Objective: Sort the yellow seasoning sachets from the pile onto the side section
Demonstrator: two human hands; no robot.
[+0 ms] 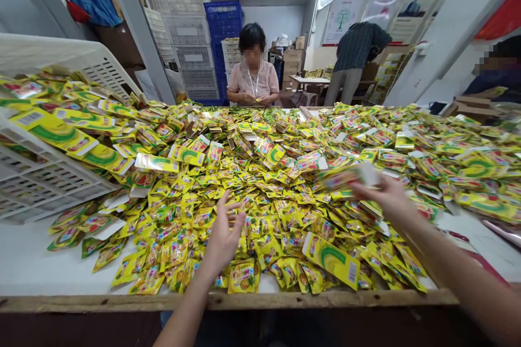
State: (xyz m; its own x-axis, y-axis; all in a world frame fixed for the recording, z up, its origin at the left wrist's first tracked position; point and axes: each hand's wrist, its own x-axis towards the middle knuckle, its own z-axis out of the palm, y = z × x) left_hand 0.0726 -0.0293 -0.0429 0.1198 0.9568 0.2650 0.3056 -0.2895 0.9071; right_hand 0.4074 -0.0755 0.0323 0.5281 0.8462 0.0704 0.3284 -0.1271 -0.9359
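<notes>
My left hand (226,233) hovers over a heap of small yellow sachets (244,276) on the table, its fingers loosely stretched and nothing in it. To the right, my right hand (386,193) grips the end of a small carton (344,178), blurred by motion, with its white flap by my fingers. Close to the table's front edge lies a yellow and green carton (331,261) with a barcode. More flat cartons (272,153) are mixed with the sachets across the middle.
A white plastic crate (52,179) tips on its side at left, spilling cartons. The wooden table edge (285,300) runs along the front. Across the table sits a person (253,78) with both hands near the heap; another person (352,59) bends over behind. Crates (191,46) are stacked at the back.
</notes>
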